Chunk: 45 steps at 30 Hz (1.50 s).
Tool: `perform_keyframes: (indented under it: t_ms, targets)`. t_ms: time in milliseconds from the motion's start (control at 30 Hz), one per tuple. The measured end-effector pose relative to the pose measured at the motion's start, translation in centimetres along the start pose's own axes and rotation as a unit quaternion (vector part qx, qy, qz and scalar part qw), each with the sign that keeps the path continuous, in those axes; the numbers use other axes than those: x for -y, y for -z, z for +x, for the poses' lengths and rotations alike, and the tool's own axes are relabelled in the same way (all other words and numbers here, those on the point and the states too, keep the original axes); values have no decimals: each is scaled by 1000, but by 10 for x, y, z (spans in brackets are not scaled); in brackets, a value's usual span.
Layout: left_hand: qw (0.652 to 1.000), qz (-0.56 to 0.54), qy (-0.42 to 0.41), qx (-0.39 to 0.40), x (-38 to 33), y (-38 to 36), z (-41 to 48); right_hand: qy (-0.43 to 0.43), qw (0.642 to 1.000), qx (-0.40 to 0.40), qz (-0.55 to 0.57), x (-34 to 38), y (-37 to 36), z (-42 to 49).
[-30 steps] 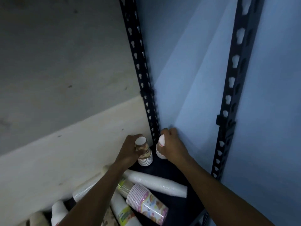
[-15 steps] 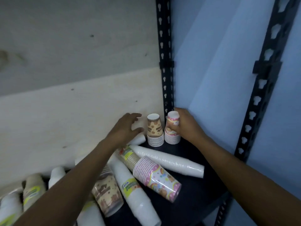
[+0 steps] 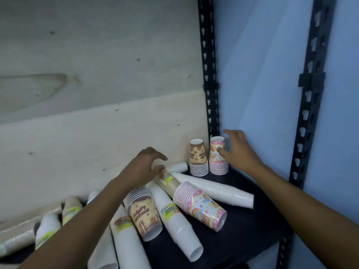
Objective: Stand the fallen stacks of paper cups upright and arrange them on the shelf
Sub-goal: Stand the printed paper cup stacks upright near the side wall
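Two short cup stacks stand rim-down in the shelf's back right corner: a brown patterned stack [image 3: 198, 158] and a pink rainbow stack [image 3: 218, 158]. My right hand [image 3: 236, 150] hovers beside the pink stack, fingers spread, just off it. My left hand [image 3: 142, 167] reaches with fingers apart over the end of a fallen tan stack with a yellow-green label [image 3: 168, 181]. Lying on the dark shelf [image 3: 252, 233] are a pink rainbow stack [image 3: 200, 205], a long white stack [image 3: 213, 188], a brown stack [image 3: 142, 214] and white stacks with labels [image 3: 174, 220].
A pale board [image 3: 97, 144] forms the back wall. Black perforated uprights stand at the rear corner [image 3: 210, 74] and front right [image 3: 310, 94], with a blue wall [image 3: 258, 74] behind. More fallen stacks [image 3: 48, 230] lie at the lower left. The shelf's front edge runs bottom right.
Both hands have let go of the two upright stacks. My left hand has moved left and down over the fallen tan stack; my right has opened beside the pink one. The view shifted.
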<state>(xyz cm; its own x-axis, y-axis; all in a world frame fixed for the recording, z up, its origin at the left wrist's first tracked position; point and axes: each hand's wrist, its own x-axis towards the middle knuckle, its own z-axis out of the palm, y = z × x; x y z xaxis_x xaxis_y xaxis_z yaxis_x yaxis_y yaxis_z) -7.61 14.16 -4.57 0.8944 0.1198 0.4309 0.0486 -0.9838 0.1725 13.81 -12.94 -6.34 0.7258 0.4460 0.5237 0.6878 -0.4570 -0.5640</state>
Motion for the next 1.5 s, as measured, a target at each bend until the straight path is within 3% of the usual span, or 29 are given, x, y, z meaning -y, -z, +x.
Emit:
perform_keyframes:
  t_ms: [133,233,333,400,633,733,833,1033,1100,1167,1267,1367,1500]
  targets:
    - [997,71,-10,39,6,16,-6,60,997,16,-36,12,21,-28]
    - [992,94,-1,82,6,20,-7,70,989,115,-63,13,39,-51]
    - [991,62,77,87,3,24,-8,38,968,234,-87,5,59,-75]
    - [987,45,114,106,4,25,-8,33,954,273,-124,-1,64,-88]
    - [975,74,7,211,-10,12,-4,-7,916,355,-187,8,65,-112]
    - [978,18,89,187,-10,15,8,-37,919,344,-190,4,62,-115]
    - [962,29,196,190,-4,11,12,-24,927,329,-178,1,60,-119]
    - [949,-54,306,58,-6,-8,13,-38,957,275,-89,-8,51,-120]
    - [928,-161,335,16,-9,-6,14,-55,965,254,-28,-10,52,-120]
    - [884,-297,360,-17,-16,-2,15,-81,970,220,64,-7,54,-121]
    - [841,-414,347,-36,-33,7,20,-118,955,133,237,4,59,-118]
    - [855,-418,301,-60,-47,14,28,-111,923,58,364,30,65,-104]
    - [876,-403,245,-102,-68,23,38,-82,919,-18,386,59,79,-73]
